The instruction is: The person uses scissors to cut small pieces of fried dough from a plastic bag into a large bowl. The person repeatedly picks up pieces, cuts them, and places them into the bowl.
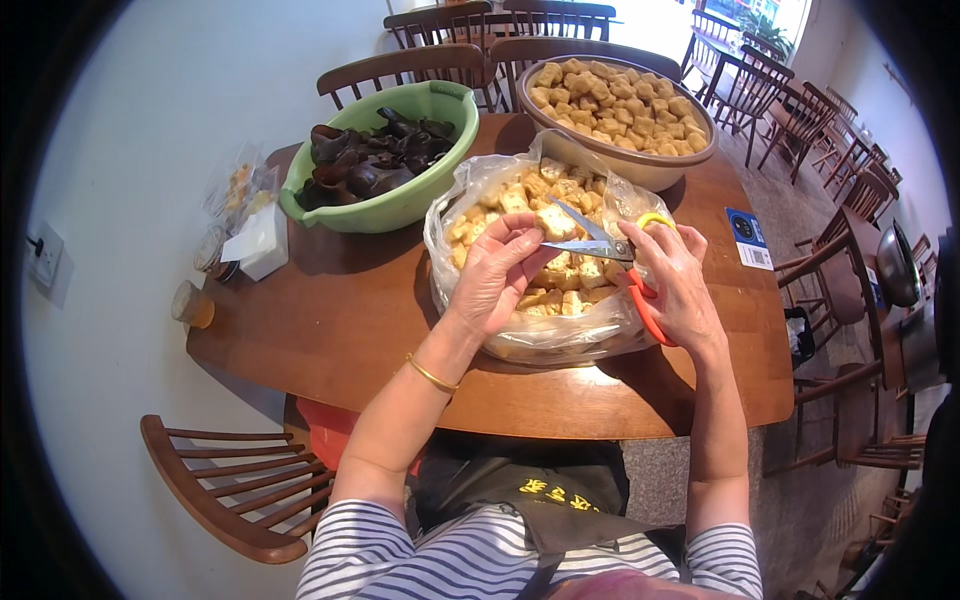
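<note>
My left hand [501,274] pinches a pale-sided fried tofu piece [556,223] between thumb and fingers, above an open clear plastic bag [577,339]. Scissors [600,246] with one red and one yellow handle are in my right hand [671,281]; their blades are spread, one passing close to my left fingertips and the other behind the tofu piece. Many cut tofu pieces [571,301] with pale faces fill the bag. Beyond it, a large round basin [645,174] is heaped with golden fried tofu puffs [615,105].
A green basin [375,214] of dark wood ear mushrooms [375,161] stands at the left. Near the wall are a white tissue pack [264,244], a jar [214,253] and a glass [193,304]. A blue and white card [748,238] lies right on the wooden table [337,322]. Chairs surround it.
</note>
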Motion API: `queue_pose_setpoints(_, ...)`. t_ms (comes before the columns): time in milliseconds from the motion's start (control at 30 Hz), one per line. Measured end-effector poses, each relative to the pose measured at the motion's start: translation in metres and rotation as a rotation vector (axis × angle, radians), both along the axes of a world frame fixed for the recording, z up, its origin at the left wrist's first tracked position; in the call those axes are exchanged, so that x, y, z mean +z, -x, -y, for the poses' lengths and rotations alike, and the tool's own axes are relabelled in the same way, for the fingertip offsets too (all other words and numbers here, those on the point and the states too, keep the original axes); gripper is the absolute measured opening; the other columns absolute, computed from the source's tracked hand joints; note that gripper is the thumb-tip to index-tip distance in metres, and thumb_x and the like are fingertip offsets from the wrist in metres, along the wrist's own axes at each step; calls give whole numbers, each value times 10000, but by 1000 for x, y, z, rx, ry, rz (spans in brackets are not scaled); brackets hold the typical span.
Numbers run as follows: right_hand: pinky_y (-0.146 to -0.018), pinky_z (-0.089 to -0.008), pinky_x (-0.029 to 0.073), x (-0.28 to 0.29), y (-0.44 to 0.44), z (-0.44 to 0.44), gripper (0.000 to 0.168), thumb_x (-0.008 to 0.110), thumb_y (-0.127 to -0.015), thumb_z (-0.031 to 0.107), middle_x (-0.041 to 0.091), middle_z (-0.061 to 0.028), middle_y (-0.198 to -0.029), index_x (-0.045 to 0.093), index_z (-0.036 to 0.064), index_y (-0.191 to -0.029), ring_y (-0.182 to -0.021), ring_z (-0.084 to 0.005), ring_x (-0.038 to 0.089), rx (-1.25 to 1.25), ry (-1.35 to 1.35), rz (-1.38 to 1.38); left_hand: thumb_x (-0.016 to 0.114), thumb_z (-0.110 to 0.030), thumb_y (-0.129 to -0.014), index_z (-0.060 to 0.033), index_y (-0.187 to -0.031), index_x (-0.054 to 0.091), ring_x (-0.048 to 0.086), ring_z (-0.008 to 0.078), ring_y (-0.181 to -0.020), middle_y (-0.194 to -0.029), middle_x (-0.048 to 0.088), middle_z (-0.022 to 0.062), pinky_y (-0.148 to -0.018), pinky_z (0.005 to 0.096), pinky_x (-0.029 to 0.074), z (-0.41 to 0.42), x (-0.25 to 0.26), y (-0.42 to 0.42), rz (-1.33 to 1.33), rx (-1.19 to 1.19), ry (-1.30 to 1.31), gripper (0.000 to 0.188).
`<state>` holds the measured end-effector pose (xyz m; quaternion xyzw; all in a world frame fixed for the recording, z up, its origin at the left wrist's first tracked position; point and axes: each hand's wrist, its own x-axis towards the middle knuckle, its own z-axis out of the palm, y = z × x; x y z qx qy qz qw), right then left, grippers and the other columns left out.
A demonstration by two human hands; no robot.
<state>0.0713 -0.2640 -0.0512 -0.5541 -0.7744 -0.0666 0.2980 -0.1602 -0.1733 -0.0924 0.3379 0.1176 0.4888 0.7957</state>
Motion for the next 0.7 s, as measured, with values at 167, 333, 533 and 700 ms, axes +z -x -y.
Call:
queue_pose_setpoints(167, -1126, -509, 269, -1, -1, 0, 557, 722, -847, 110, 595, -137, -1062, 549, 85, -1376, -1128, -313, 562, 1, 15, -4, 656, -47, -978, -40, -1140, 628, 678, 171, -1056, -1103, 679, 77, -1021, 341, 564, 2, 3, -2, -14, 7, -24, 164)
queue_pose_setpoints(333, -1132, -512, 267, -1, -1, 0, 571, 727, -840, 99, 591, -138, -1067, 546, 88, -1381, -1133, -313, 560, 10, 32, -22, 664, -50, -975, -43, -1133, 633, 678, 163, -1044, -1096, 677, 69, -1011, 337, 570, 4, 2, 0, -25, -26, -88, 161)
queue_pose_setpoints(533, -1134, -517, 269, 0, -2, 0, 542, 730, -846, 104, 601, -132, -1032, 574, 113, -1365, -1089, -309, 583, 16, 54, -6, 692, -57, -962, -55, -1081, 650, 674, 140, -1014, -1073, 677, 52, -951, 302, 595, 3, 1, -2, -109, 21, -90, 126)
queue_pose_setpoints(700, -1128, -511, 277, 1, -2, -1, 523, 743, -850, 131, 605, -128, -990, 590, 118, -1350, -1061, -305, 593, 28, 58, -20, 684, -72, -970, -76, -1048, 649, 672, 152, -1024, -1069, 689, 52, -965, 311, 575, 2, -2, -2, -159, 79, -65, 86)
